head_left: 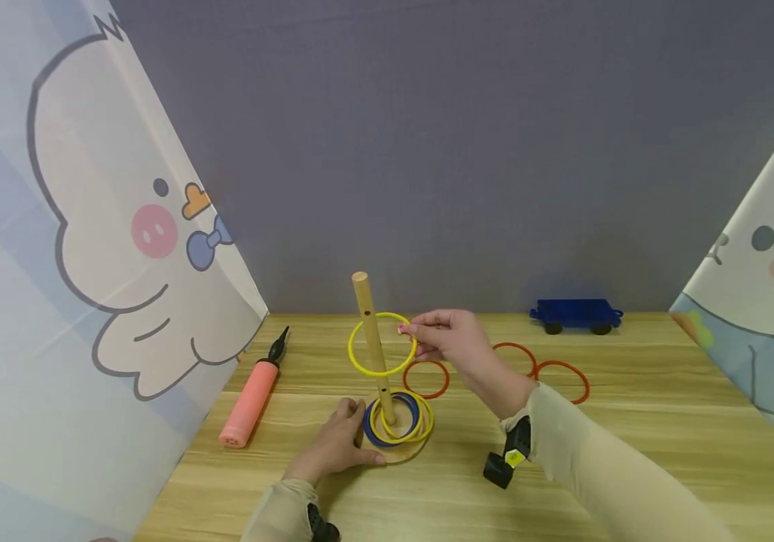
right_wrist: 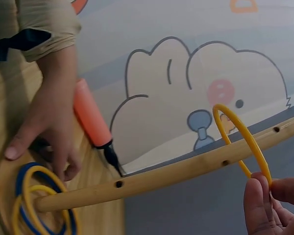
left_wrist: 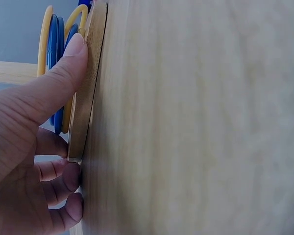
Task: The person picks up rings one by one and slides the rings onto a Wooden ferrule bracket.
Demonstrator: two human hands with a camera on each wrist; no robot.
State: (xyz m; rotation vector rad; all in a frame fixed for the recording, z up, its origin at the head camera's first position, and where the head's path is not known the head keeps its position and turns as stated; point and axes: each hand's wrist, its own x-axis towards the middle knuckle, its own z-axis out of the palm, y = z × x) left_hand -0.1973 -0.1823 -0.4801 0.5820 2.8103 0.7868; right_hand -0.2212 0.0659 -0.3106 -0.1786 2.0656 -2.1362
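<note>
My right hand [head_left: 451, 339] pinches a thin yellow ring [head_left: 349, 346] between thumb and fingers. That ring encircles the upright wooden post [head_left: 371, 331] around its middle height, as the right wrist view also shows. Lower down, blue and yellow rings [right_wrist: 22, 183] lie stacked around the foot of the post, on its round wooden base [head_left: 403, 455]. My left hand [head_left: 336, 444] grips the left side of this base; in the left wrist view its thumb [left_wrist: 74, 49] lies on the upper face and its other fingers are at the edge.
Three red rings lie on the table: one just behind the stand [head_left: 430, 397], two farther right [head_left: 589, 388]. A pink hand pump [head_left: 251, 403] with a black nozzle lies at left. At the back right stands a blue toy wagon [head_left: 577, 312] before the grey wall [head_left: 468, 150].
</note>
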